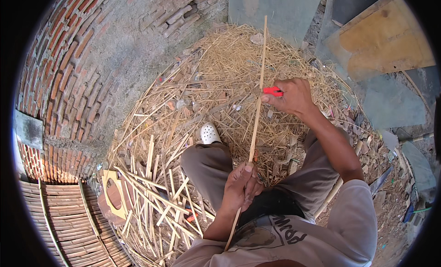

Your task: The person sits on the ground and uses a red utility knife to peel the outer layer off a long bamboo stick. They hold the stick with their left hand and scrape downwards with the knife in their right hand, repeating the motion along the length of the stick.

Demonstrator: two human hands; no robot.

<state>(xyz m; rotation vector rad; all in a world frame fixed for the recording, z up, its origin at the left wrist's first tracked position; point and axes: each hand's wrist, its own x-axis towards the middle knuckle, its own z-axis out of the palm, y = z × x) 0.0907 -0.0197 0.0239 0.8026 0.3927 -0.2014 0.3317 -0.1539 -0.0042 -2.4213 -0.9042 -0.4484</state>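
Observation:
A long, thin bamboo strip (256, 129) runs from my lap up past my knees, nearly upright in the view and slightly tilted. Low on it, in front of my belly, my left hand (241, 185) is closed around the strip. Further out, my right hand (295, 97) grips a red-handled knife (273, 91) from the right side. The knife's short end meets the strip around its upper half; the blade itself is too small to make out well. Above that point the strip's far end stands free over the straw.
Split bamboo pieces (170, 207) lie heaped at my left, beside a wooden board with a round hole (110, 193). Shavings (229, 55) cover the ground ahead. A brick wall (69, 74) rises at left, a bamboo slat platform (69, 221) below it. Sheets (386, 37) lean at right.

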